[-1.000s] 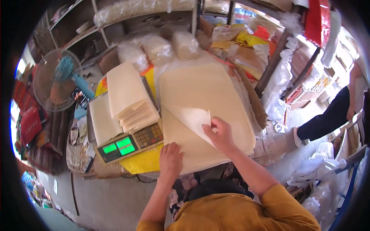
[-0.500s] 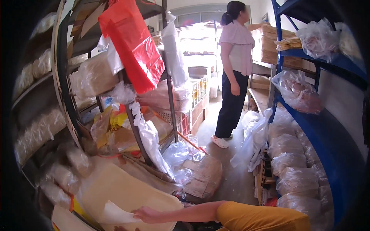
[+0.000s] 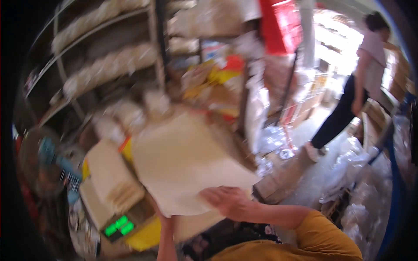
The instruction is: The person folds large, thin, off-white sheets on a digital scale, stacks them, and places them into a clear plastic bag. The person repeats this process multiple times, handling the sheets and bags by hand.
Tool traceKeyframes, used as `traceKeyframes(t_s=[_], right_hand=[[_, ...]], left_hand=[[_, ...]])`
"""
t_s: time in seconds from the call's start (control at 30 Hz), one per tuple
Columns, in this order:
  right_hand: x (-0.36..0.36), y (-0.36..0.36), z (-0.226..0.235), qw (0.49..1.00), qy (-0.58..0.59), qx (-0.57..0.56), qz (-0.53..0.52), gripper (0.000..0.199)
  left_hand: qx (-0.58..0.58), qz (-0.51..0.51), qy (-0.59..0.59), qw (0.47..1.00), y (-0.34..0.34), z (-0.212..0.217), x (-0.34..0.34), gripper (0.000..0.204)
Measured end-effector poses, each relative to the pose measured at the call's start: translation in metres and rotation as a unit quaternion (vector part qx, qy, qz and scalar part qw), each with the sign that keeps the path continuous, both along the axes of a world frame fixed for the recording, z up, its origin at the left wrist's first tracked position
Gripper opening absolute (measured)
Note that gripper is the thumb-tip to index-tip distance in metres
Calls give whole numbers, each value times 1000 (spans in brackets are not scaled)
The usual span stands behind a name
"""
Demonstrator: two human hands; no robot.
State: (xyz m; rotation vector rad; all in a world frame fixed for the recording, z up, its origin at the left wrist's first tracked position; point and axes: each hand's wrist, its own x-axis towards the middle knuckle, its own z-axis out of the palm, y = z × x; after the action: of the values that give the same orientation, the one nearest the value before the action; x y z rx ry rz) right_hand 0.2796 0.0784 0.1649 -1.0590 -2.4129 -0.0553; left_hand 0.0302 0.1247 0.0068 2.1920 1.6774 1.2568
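Note:
A large cream sheet (image 3: 187, 161) spreads out in front of me over more sheets of the same colour. My right hand (image 3: 228, 202) is closed on its near edge, the fingers over the top and blurred by motion. My left hand (image 3: 165, 213) grips the near left corner, with most of its fingers hidden by the sheet. To the left, a stack of cream sheets (image 3: 113, 174) lies on a scale (image 3: 119, 226) with a green lit display.
Shelves hold rows of plastic-wrapped bundles (image 3: 113, 67) at the back left. A red plastic bag (image 3: 285, 26) hangs from a rack post. A blue fan-like object (image 3: 56, 156) stands far left. A person (image 3: 359, 78) stands in the aisle at right, beside clear plastic bags (image 3: 348, 161).
My view has swung left and down, bringing the scale into sight. My left hand has come up to the sheet's corner. A curled-up sheet in my right hand now lies spread wide.

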Motion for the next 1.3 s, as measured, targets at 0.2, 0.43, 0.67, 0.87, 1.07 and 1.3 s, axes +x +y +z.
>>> traceKeyframes(t_s=[0.2,0.43,0.67,0.87,1.07,1.3], right_hand=[[44,-19,-70,993,-97,-10,61,39],[120,2,21,779,81,-599,165,52],[142,54,-29,797,343,-493,-72,41],[91,132,-128,895,354,-216,-167,31],[54,115,-80,935,74,-204,-282,48],[34,84,-122,993,-46,-75,-83,43]], left_hand=[[106,77,90,987,-57,48,11,50],[-165,-59,-163,971,-71,22,-10,24],[-282,55,-370,883,-53,42,-6,15],[-45,185,-13,982,-31,58,18,37],[-102,48,203,973,-40,39,33,62],[-38,-7,235,971,-40,39,15,56]])
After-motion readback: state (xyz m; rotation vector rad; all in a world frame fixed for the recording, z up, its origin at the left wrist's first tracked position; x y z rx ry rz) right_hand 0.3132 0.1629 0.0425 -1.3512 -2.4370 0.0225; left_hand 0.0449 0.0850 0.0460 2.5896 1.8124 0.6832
